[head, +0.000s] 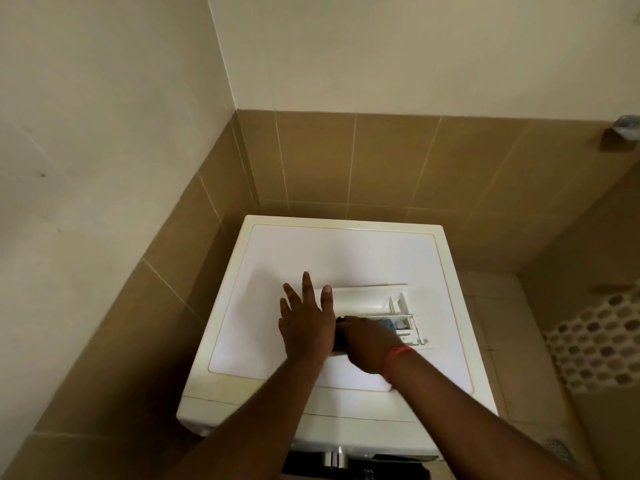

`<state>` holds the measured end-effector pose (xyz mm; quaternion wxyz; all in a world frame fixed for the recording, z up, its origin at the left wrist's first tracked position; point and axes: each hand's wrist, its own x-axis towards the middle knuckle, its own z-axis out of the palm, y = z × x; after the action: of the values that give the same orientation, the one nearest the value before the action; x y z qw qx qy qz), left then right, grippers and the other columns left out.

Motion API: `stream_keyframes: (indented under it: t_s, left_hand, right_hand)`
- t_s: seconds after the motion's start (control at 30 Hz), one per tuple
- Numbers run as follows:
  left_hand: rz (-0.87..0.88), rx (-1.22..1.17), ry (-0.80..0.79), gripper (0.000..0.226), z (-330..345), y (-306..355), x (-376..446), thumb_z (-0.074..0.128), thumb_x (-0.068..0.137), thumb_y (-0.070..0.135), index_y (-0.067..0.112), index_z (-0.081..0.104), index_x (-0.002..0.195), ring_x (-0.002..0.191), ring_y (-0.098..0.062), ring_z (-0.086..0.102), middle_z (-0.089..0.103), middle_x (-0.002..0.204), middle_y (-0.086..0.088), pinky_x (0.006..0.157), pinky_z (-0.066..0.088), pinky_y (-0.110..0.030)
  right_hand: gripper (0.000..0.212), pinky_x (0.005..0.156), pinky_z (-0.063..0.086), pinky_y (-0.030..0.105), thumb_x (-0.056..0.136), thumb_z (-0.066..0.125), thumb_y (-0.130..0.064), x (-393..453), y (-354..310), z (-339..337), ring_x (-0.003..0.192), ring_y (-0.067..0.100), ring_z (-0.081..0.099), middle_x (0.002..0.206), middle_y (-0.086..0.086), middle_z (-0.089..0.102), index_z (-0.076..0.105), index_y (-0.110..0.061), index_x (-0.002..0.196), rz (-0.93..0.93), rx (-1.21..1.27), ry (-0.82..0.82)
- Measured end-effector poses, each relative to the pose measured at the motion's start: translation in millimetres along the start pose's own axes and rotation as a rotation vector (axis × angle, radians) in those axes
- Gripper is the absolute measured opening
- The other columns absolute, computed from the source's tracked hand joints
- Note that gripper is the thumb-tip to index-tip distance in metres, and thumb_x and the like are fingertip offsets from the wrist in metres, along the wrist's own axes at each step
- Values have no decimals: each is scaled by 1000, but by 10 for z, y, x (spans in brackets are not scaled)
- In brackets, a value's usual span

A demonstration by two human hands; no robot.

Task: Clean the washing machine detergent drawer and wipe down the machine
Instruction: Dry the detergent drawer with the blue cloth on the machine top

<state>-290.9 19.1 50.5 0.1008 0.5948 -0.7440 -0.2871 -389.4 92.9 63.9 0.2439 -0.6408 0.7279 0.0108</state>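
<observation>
The white detergent drawer (372,301) lies removed on the flat top of the white washing machine (277,254), its compartments and a blue insert toward the right end. My left hand (306,323) rests flat on the drawer's left end, fingers spread and holding nothing. My right hand (369,342), with a red thread at the wrist, is closed around a small dark object (341,332) pressed against the drawer's near side; what that object is cannot be made out. The machine's front panel shows only at the bottom edge of the view.
The machine stands in a corner with brown tiled walls (346,161) behind and to the left. A perforated white mat or basket (595,344) lies on the floor at the right, a floor drain (557,448) nearer me. A metal fixture (623,128) juts from the right wall.
</observation>
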Motion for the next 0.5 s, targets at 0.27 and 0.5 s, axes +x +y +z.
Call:
stream_keyframes:
  t_s: [0.27, 0.5]
  left_hand:
    - [3, -13, -5, 77, 25, -4, -7, -1, 86, 71, 37, 2, 155, 149, -36, 16, 5, 165, -10, 118, 25, -53]
    - [39, 4, -15, 84, 6, -15, -18, -9, 82, 74, 36, 4, 156, 149, -35, 16, 5, 165, -11, 118, 26, -51]
  right_hand:
    - [36, 94, 49, 42, 91, 52, -10, -19, -87, 53, 109, 28, 61, 121, 6, 62, 60, -20, 125, 29, -160, 96]
    - [67, 88, 54, 35, 69, 63, 7, -213, 532, 305, 100, 21, 64, 115, -3, 68, 63, -26, 128, -144, 21, 365]
